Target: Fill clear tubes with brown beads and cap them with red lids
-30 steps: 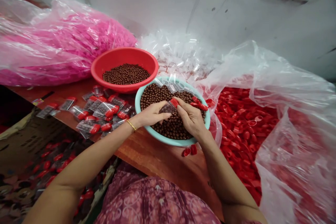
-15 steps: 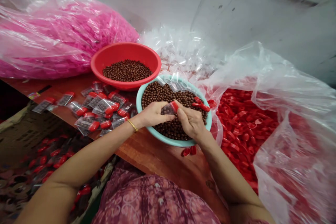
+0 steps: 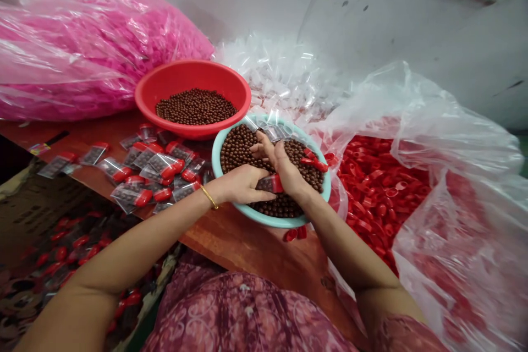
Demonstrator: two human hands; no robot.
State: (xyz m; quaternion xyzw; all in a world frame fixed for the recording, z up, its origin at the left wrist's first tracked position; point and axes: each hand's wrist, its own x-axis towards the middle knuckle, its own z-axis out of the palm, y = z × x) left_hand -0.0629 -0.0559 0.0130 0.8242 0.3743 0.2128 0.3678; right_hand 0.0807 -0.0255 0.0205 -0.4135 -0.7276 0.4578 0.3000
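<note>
My left hand point(image 3: 241, 184) grips a small clear container point(image 3: 264, 183) of dark balls with a red cap point(image 3: 275, 182), above the light-blue basin point(image 3: 217, 157). Against that cap rests the palm of my right hand point(image 3: 284, 168), its fingers stretched out and apart. Brown balls point(image 3: 241, 146) fill much of the basin. Several clear empty containers point(image 3: 274, 131) lie along its far inner edge, and a few loose red caps point(image 3: 314, 160) sit at its right side.
Filled red-capped containers point(image 3: 159, 168) are heaped on the table left of the basin. Behind them stands a red basin point(image 3: 144, 93) of smaller brown balls. A bag of pink pieces point(image 3: 103, 49) is at the back left, a bag of red caps point(image 3: 375, 192) at right. Lower left, a cardboard box point(image 3: 25, 214) holds more containers.
My right hand has let go of its pinch at the cap and opened, with its palm now against the cap. My left hand still holds the container, slightly lower.
</note>
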